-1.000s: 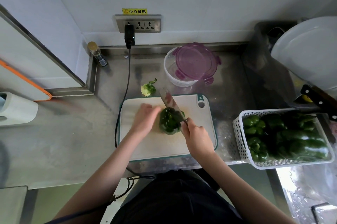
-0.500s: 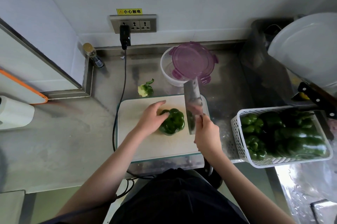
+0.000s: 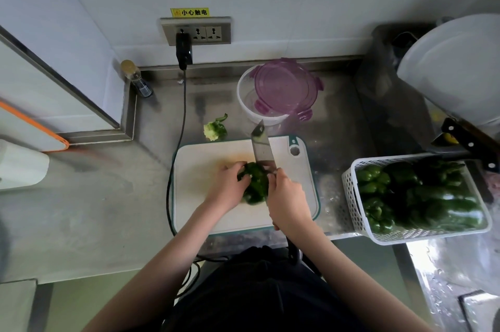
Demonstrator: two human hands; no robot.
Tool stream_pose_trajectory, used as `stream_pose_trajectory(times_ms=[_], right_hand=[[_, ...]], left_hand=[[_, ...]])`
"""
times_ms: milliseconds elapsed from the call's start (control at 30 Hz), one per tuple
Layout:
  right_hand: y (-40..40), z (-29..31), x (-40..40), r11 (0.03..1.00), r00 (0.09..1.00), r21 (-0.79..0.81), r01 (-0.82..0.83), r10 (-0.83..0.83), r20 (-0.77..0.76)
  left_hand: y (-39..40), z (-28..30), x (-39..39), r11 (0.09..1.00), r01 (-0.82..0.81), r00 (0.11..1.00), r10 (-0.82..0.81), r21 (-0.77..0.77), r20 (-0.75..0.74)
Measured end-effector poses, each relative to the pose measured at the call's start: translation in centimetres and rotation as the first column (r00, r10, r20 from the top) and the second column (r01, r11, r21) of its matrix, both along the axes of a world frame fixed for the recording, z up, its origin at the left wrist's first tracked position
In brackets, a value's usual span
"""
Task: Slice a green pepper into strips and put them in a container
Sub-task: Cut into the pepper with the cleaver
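While the left hand (image 3: 230,187) curls over the near-left side of the glossy, lobed green pepper (image 3: 254,185), holding it against the cutting board (image 3: 200,196), the right hand (image 3: 286,196) is wrapped tight around the handle of a cleaver (image 3: 261,146). Its broad rectangular steel blade points away from the person toward the back wall, its heel meeting the pepper's right side (whether the edge has entered the flesh I cannot tell, since the knuckles cover that spot). The pepper sits near the middle of the board, a smooth white plastic slab with rounded corners, a teal rim and a hanging hole at its far right corner.

Just beyond the board stands a round clear plastic container (image 3: 249,104), with a translucent purple snap-lock lid (image 3: 284,86) resting askew across its top. Left of it on the brushed, scuffed stainless steel counter (image 3: 94,196) lies a cut-out pepper stem (image 3: 215,130), pale and knobbly with seeds. To the right, a white perforated plastic basket (image 3: 351,196) is filled with more shiny green peppers. A black cable (image 3: 184,104) drops from a plug in the metal-faced wall socket (image 3: 196,31) and runs along the board's left edge. A small glass bottle (image 3: 138,80) with a cork-coloured cap stands in the corner.
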State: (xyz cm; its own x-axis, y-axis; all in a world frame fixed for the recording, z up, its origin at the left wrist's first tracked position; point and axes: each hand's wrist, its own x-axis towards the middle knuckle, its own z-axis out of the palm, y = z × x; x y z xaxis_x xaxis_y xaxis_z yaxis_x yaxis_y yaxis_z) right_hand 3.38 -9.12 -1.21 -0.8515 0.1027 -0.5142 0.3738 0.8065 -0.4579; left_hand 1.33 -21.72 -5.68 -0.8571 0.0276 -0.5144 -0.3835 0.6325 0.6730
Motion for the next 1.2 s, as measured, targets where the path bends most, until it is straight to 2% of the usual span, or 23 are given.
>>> stream_pose_trajectory(times_ms=[100, 233, 400, 633, 867, 1200], right_hand=[[-0.1, 0.0, 0.3, 0.996, 0.999, 0.085, -0.038, 0.039, -0.006], [-1.0, -0.2, 0.4, 0.991, 0.997, 0.110, -0.072, 0.074, -0.021], [-0.9, -0.2, 1.3, 0.998, 0.999, 0.066, -0.015, 0.018, -0.037], [-1.3, -0.7, 2.1, 0.996, 0.998, 0.087, -0.002, 0.007, -0.057], [-1.6, -1.4, 2.3, 0.997, 0.995, 0.029, 0.077, -0.075, -0.063], [-1.6, -1.8, 1.7, 0.997, 0.997, 0.069, 0.043, -0.039, -0.064]], left_hand=[[0.1, 0.0, 0.3, 0.999, -0.046, 0.999, 0.046, 0.021, 0.009], [-0.1, -0.2, 0.3, 0.996, -0.080, 0.996, 0.078, 0.042, 0.051], [-0.2, -0.4, 0.4, 0.994, -0.089, 0.994, 0.086, 0.059, 0.061], [-0.1, -0.8, 0.4, 0.990, -0.103, 0.992, 0.095, 0.097, 0.085], [-0.1, -1.1, 0.5, 0.993, -0.085, 0.993, 0.078, 0.077, 0.092], [0.2, -1.1, 0.1, 0.995, -0.090, 0.991, 0.085, 0.049, 0.100]])
